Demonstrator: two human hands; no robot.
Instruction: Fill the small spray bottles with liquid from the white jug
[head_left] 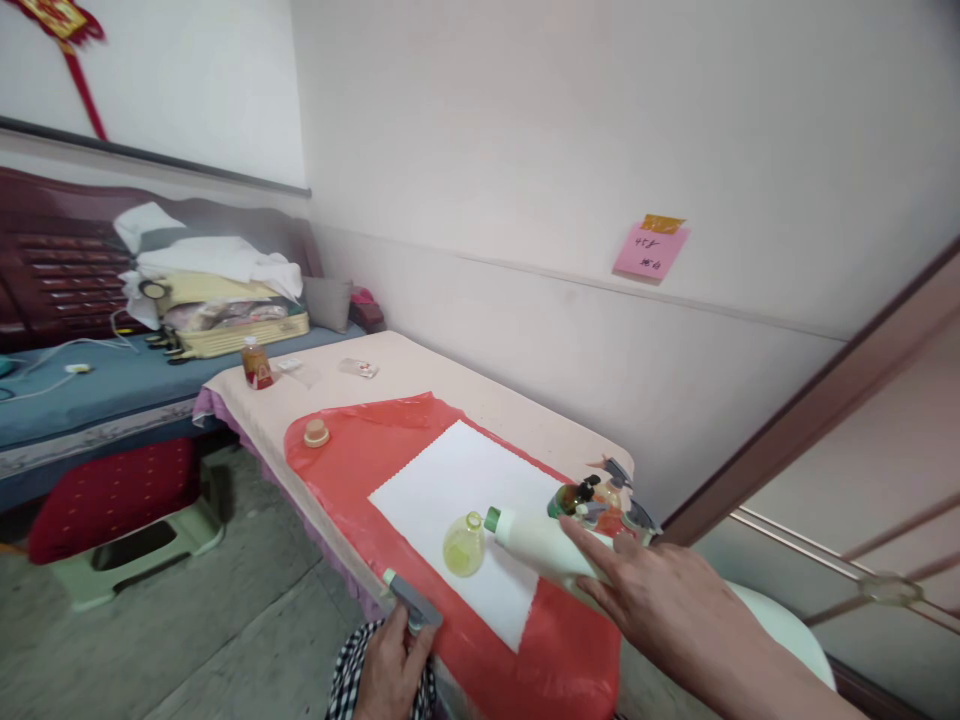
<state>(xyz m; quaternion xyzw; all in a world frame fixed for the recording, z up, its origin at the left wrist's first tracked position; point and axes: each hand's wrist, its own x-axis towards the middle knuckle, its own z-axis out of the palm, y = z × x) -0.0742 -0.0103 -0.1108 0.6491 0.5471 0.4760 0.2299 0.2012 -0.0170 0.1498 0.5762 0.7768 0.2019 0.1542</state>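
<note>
My right hand (660,590) grips a pale green bottle (540,545) with a darker green end, tipped toward the left. That green end lies close to the mouth of a small round clear bottle (463,548), which has yellowish-green liquid inside. The round bottle rests on a white sheet (465,470) with scalloped edges, over red plastic film (360,455). At the table's near edge my left hand (394,660) is closed on a grey trigger spray head (416,600) with a pale green nozzle. Its lower part is hidden by my fingers.
Behind my right hand cluster a dark dropper bottle (574,495) and several other items. A beige round-topped object (316,433) sits on the film's left. A bottle of reddish liquid (256,362) stands at the table's far end. A red-topped stool (120,500) is on the floor.
</note>
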